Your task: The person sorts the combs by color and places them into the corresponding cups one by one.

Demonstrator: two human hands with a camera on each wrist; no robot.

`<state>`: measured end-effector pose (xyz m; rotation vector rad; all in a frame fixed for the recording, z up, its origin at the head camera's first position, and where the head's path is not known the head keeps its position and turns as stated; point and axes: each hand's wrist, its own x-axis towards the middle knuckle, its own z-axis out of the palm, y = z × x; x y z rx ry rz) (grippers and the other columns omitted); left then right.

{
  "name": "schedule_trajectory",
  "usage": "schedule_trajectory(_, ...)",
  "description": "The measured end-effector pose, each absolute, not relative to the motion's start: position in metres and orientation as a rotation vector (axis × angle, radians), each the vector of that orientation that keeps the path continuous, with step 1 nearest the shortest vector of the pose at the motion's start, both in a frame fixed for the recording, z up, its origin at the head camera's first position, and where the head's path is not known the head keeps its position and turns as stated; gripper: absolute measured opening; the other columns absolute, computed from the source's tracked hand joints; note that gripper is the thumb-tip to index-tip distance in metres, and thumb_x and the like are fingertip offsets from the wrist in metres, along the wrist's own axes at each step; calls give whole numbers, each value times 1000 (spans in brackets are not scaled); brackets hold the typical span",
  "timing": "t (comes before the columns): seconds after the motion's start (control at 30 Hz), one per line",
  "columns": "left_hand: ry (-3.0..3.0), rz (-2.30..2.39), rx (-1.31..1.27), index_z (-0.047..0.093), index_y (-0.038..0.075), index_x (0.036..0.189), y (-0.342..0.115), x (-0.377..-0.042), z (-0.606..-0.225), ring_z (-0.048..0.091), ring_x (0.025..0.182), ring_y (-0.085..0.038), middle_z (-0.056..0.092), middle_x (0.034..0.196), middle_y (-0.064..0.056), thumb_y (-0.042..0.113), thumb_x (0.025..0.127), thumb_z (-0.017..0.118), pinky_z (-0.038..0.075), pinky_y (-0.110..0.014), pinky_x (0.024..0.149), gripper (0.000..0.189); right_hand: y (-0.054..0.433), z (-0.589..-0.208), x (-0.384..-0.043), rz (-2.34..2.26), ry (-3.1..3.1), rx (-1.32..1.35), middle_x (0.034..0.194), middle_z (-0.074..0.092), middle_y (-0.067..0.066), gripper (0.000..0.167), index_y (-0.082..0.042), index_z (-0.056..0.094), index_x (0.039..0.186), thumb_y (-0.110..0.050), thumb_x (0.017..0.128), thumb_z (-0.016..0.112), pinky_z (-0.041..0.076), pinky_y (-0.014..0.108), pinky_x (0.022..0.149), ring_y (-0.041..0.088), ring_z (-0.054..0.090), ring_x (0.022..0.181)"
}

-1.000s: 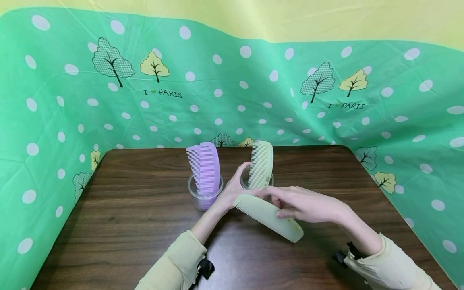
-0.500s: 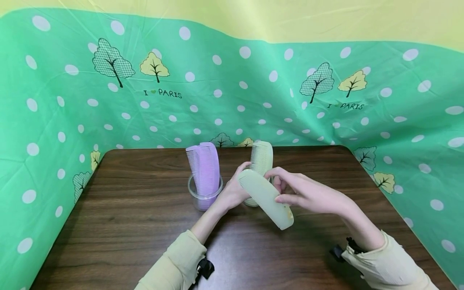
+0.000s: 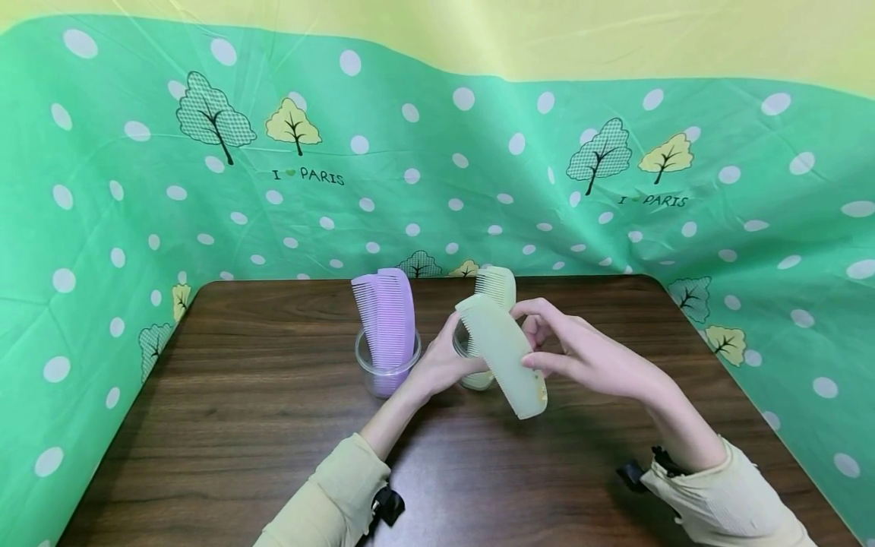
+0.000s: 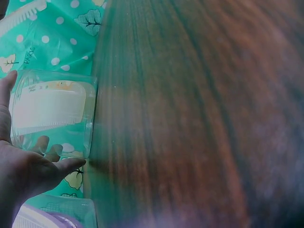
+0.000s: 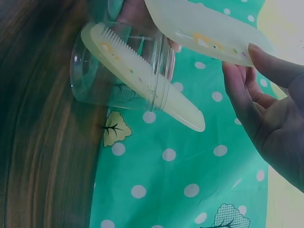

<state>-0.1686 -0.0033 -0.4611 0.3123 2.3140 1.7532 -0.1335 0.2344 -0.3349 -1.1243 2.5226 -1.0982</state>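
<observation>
My right hand (image 3: 584,353) pinches a pale green comb (image 3: 504,357) between thumb and fingers, tilted above a clear jar (image 5: 128,99). Inside that jar leans another pale green comb (image 3: 502,282), its upper part sticking out over the rim; in the right wrist view, its small printed pattern shows through the wall. My left hand (image 3: 440,365) grips the same jar from the left, thumb and fingers spread round its side. The held comb hides part of the jar and of the comb in it in the head view.
Left of my left hand, a second clear jar (image 3: 372,380) holds purple combs (image 3: 393,319). Both jars stand on a dark wooden table (image 3: 260,425). A green dotted cloth (image 3: 410,175) hangs behind the table and along its sides.
My right hand has raised the pale green comb up and leftward, turning it steeper, so that it now overlaps the jar. My left hand keeps its place on the jar.
</observation>
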Motion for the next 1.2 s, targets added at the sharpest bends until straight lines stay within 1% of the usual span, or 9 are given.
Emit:
schedule_trajectory(0.1,2319,1738,294,32,51,152,-3,-169,-460,43,146,-24,45,160,-1,41,73,89,36,-52,119,99,235,-334,-134,-1164,2522,-1084,99,60,0,53,-23,41,140,-10,97,70,60,30,68,11,65,86)
schedule_trajectory(0.23,2324,1733,303,32,47,154,-2,-169,-460,46,144,-27,42,162,1,37,74,88,38,-52,117,99,236,-333,-135,-1262,2527,-1056,99,58,3,55,-22,41,140,-7,96,71,61,32,67,12,65,90)
schedule_trajectory(0.33,2319,1741,324,33,46,153,-1,-169,-460,48,141,-27,42,162,3,36,75,88,39,-51,115,96,235,-335,-138,-1340,2535,-1055,97,59,6,56,-18,41,141,-3,96,70,62,35,66,14,65,89)
schedule_trajectory(0.5,2305,1753,324,34,49,151,-2,-168,-460,50,138,-27,43,160,4,38,75,89,39,-50,114,94,235,-338,-141,-1501,2518,-1068,96,60,13,60,-7,36,143,6,94,67,62,37,65,17,65,87)
schedule_trajectory(0.7,2292,1769,332,34,48,152,-3,-169,-460,50,138,-28,41,162,4,36,77,88,38,-51,115,93,236,-338,-147,-1682,2508,-1066,94,59,16,61,0,31,143,8,94,66,62,36,63,19,66,83)
schedule_trajectory(0.83,2296,1766,319,33,52,150,-3,-168,-460,49,139,-27,45,159,-2,40,76,90,37,-53,116,94,236,-337,-151,-1783,2551,-1050,93,59,13,64,0,30,144,13,92,65,61,32,61,18,66,78)
schedule_trajectory(0.93,2304,1757,294,33,57,147,-4,-167,-460,48,139,-25,49,155,-5,46,73,91,37,-53,116,95,235,-338,-154,-1852,2569,-1004,92,58,11,65,-4,31,144,14,92,65,61,31,61,18,67,75)
schedule_trajectory(1.1,2298,1754,287,33,60,145,-4,-168,-461,45,143,-24,46,156,1,49,72,91,36,-54,118,94,232,-341,-160,-1954,2580,-932,92,59,9,66,-11,33,145,13,93,65,61,30,60,16,66,75)
schedule_trajectory(1.2,2296,1754,293,32,60,146,-4,-168,-461,43,145,-24,43,159,4,49,73,91,35,-54,118,95,231,-344,-163,-2002,2568,-923,92,59,9,66,-12,34,145,13,92,65,61,30,59,16,65,74)
